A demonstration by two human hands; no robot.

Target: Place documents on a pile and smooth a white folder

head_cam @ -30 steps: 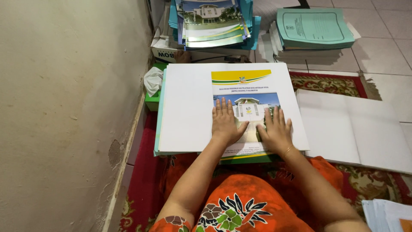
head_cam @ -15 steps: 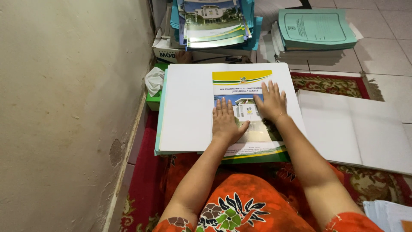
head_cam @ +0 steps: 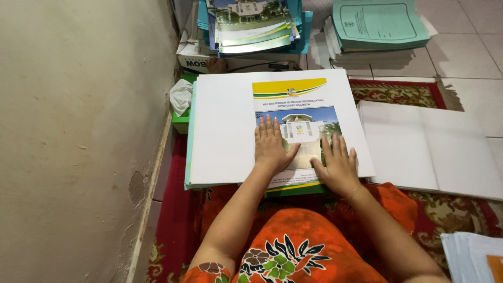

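Observation:
A printed cover sheet (head_cam: 293, 97) with a yellow-green band and a photo of a building lies on a large white sheet (head_cam: 225, 126), which tops a flat stack in front of me. My left hand (head_cam: 272, 147) presses flat on the photo, fingers spread. My right hand (head_cam: 338, 167) lies flat on the cover's lower right part, fingers apart. Neither hand holds anything. My arms reach out over an orange flowered cloth (head_cam: 293, 246) on my lap.
A beige wall (head_cam: 78, 131) runs along the left. A pile of printed covers (head_cam: 251, 26) and a stack of teal booklets (head_cam: 377, 29) stand at the back. White sheets (head_cam: 429, 149) lie on the red patterned rug (head_cam: 461, 215) at right. A crumpled tissue (head_cam: 181, 97) sits by the stack.
My right hand slid up over the cover and has come back down to its lower right part. My left hand has stayed on the photo.

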